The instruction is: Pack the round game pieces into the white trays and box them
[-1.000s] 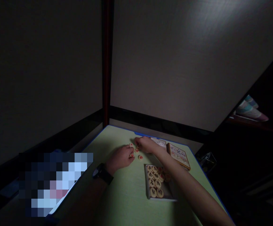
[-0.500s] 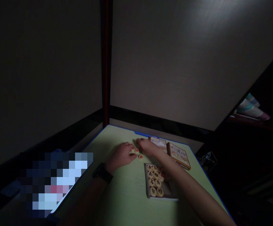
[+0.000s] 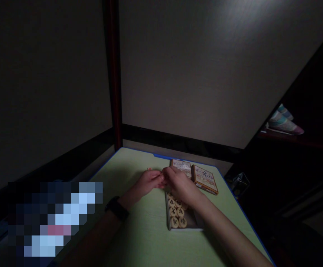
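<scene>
My left hand (image 3: 149,182), with a dark watch on its wrist, has its fingers closed and meets my right hand (image 3: 176,182) above the table. Both seem closed around xiangqi pieces, mostly hidden between the fingers. Just behind my left hand lies a xiangqi piece (image 3: 149,169) with a red mark. Below my right hand and forearm is an open box tray (image 3: 191,223). Round pale xiangqi pieces (image 3: 180,212) with dark characters sit in rows on its left side. My right arm covers part of the tray.
Two printed game boxes (image 3: 181,167) (image 3: 205,178) lie at the back right of the green table (image 3: 139,237) with a blue edge. Walls stand behind and to the left. A blurred-out bright screen (image 3: 64,218) is at the left. A shiny package (image 3: 240,183) sits past the right edge.
My hands have come together and nearer the tray. The red-marked pieces between them have left the tabletop, except one behind my left hand. The view has shifted slightly.
</scene>
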`<state>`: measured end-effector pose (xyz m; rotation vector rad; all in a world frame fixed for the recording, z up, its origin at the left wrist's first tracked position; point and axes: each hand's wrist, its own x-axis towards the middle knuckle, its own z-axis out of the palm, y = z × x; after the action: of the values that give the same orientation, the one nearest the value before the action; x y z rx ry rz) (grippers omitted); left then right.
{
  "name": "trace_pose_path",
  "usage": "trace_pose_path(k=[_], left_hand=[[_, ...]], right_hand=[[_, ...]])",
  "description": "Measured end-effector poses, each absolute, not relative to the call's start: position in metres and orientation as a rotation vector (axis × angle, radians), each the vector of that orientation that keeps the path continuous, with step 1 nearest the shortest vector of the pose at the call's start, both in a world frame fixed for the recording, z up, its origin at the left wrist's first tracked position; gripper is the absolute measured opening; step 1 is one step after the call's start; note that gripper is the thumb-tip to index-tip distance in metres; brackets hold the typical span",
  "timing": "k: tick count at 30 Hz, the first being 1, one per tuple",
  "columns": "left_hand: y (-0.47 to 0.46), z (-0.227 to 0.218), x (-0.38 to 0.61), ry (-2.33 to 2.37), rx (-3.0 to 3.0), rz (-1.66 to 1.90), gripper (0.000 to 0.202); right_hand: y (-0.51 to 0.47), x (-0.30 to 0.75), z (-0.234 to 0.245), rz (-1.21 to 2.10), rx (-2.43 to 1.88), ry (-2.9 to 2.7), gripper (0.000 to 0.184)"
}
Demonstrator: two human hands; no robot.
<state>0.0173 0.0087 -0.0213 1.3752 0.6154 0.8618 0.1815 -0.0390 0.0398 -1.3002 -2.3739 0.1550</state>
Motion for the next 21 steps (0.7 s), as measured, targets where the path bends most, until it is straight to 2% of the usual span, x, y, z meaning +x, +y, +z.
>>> trace_pose_path(k=[6,11,16,21], left_hand=[[0.002,-0.015,0.014,0.546,1.448,0.661,0.047],[0.000,-0.014,0.013,0.547,1.538,0.596,0.046],[-0.001,-0.011,0.013,0.598,1.558,0.627,0.043],[-0.001,-0.010,0.014,0.653,1.554,0.666,0.044]], right_hand=[[-0.049,0.198,0.030,0.238,-1.007,-2.365,0.024],[-0.057,0.205,0.029,0.237,-0.993,-2.393,0.020],[-0.077,0.230,0.041,0.182,-1.245,-2.338,0.010],[-0.109,0.254,0.040,0.314,-1.581,-2.407,0.018]])
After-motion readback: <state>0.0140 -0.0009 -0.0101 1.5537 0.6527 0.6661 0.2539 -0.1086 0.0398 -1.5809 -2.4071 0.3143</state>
